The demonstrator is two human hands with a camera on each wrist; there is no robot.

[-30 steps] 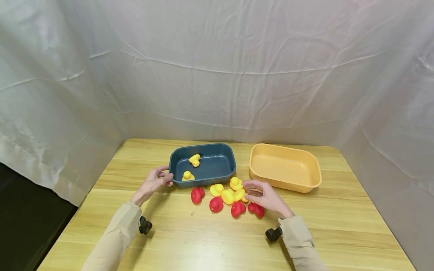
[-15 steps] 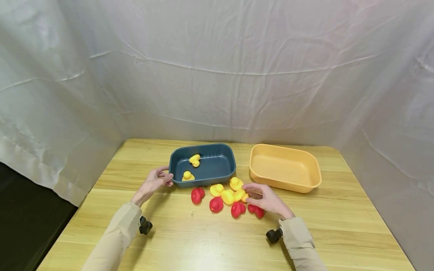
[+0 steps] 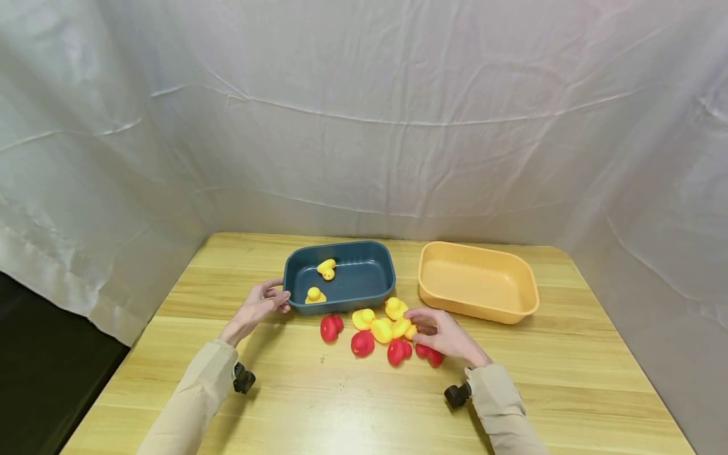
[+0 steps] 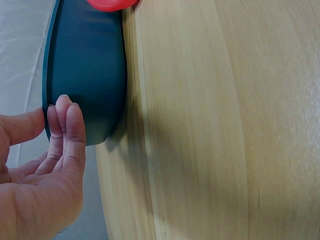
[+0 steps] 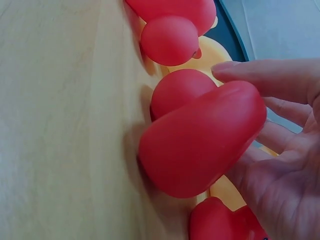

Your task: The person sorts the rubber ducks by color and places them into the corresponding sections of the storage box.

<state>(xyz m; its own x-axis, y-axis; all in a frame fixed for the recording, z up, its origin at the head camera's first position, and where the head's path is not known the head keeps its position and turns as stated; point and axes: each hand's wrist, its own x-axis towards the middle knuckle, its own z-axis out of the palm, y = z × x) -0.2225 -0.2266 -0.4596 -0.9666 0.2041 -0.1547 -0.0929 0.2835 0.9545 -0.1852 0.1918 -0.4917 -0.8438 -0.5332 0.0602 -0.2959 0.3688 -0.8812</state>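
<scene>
In the head view my left hand (image 3: 263,304) is at the near left corner of a dark blue tub (image 3: 370,302). The left wrist view shows its thumb and fingertips pinching the tub's rim. Two yellow rubber ducks, one at the front (image 3: 315,295) and one farther back (image 3: 327,268), lie inside. My right hand (image 3: 446,333) hovers at the right end of a cluster of yellow ducks (image 3: 382,330), fingers gently bent and spread from the thumb, with a yellow duck (image 3: 411,332) near the fingertips. A red duck (image 5: 200,145) looms large beneath that hand in the right wrist view.
An orange tub (image 3: 478,309) stands at the back right of the wooden table (image 3: 341,404). Several red ducks, such as one at the left (image 3: 330,328) and one in the middle (image 3: 363,344), line the near side of the yellow ones. Pale sheeting (image 3: 364,126) hangs behind.
My right hand has shifted very slightly to the left over the ducks. The left hand, both tubs and the ducks look unmoved.
</scene>
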